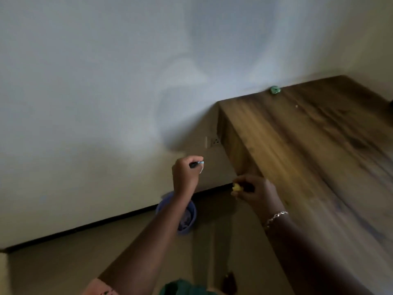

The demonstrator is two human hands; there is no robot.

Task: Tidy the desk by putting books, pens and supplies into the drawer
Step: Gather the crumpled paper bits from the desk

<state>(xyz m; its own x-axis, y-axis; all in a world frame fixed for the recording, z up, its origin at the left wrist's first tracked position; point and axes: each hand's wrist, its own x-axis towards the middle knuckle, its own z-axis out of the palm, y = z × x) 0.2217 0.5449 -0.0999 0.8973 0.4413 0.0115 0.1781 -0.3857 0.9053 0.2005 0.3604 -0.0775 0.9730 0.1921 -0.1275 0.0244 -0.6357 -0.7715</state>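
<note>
My left hand [186, 175] is raised off the left side of the wooden desk [308, 156] and grips a dark pen with a pale blue tip [196, 164]. My right hand [253, 191] hovers at the desk's front left corner, its fingers curled round a small yellow object [237, 187] and something dark beside it. A small green round item [275, 89] lies at the back of the desk against the wall. No drawer is visible. The frame is blurred.
A blue bin [190, 216] stands on the floor below my left forearm, near the dark skirting board. A wall socket [213, 142] sits just left of the desk's side. A dark object [229, 281] lies on the floor near the bottom edge.
</note>
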